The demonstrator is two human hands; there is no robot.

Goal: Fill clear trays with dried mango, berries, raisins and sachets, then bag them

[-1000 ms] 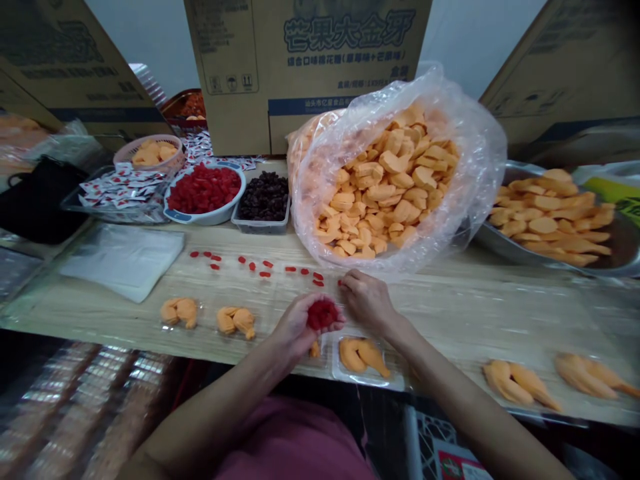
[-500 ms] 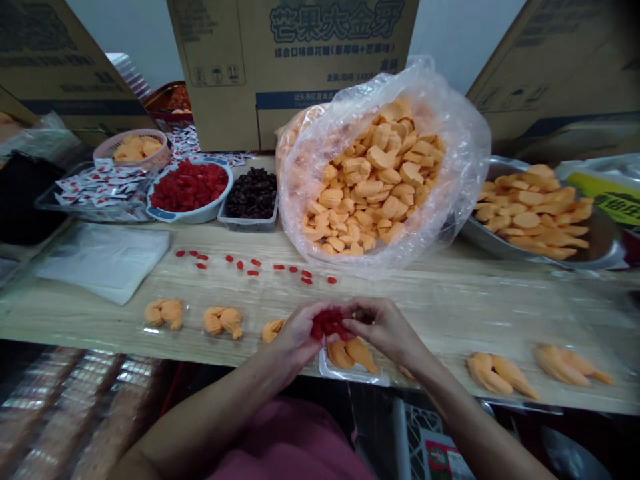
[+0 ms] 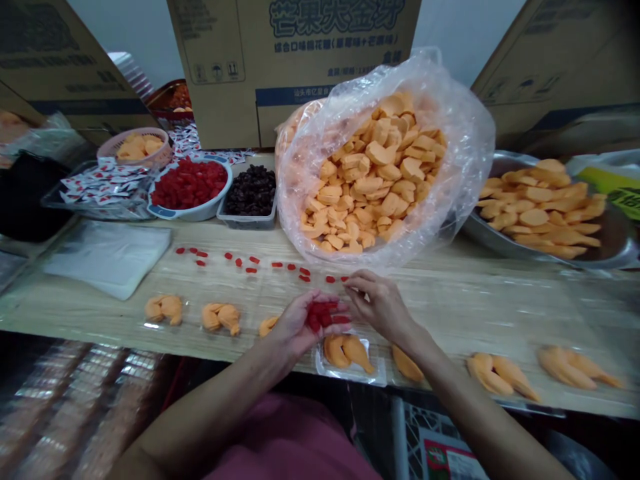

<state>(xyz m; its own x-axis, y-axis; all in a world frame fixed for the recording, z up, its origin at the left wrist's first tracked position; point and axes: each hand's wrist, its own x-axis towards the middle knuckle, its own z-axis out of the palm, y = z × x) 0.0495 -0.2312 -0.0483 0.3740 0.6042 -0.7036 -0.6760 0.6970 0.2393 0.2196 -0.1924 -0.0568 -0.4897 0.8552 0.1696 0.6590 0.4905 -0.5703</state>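
My left hand (image 3: 300,325), palm up and fingers curled, cradles several red candies (image 3: 325,316). To its right, my right hand (image 3: 379,303) pinches a red candy (image 3: 345,279) over the clear trays. A row of small red candies (image 3: 291,267) lies to the left of that spot. Below my hands, orange pieces (image 3: 346,351) sit in a clear tray (image 3: 379,367) near the table's front edge. More orange pieces (image 3: 171,309) rest in clear trays on both sides, some partly hidden by my forearms.
A large plastic bag (image 3: 463,150) of orange pieces stands behind my hands. At left are a bowl of red candies (image 3: 189,185), a tub of black pieces (image 3: 250,191) and plastic sheets (image 3: 107,257). A metal bowl (image 3: 617,247) is at right.
My right hand has moved up and away from my left palm, with a red candy at its fingertips. My left hand has opened out somewhat, showing the red candies.
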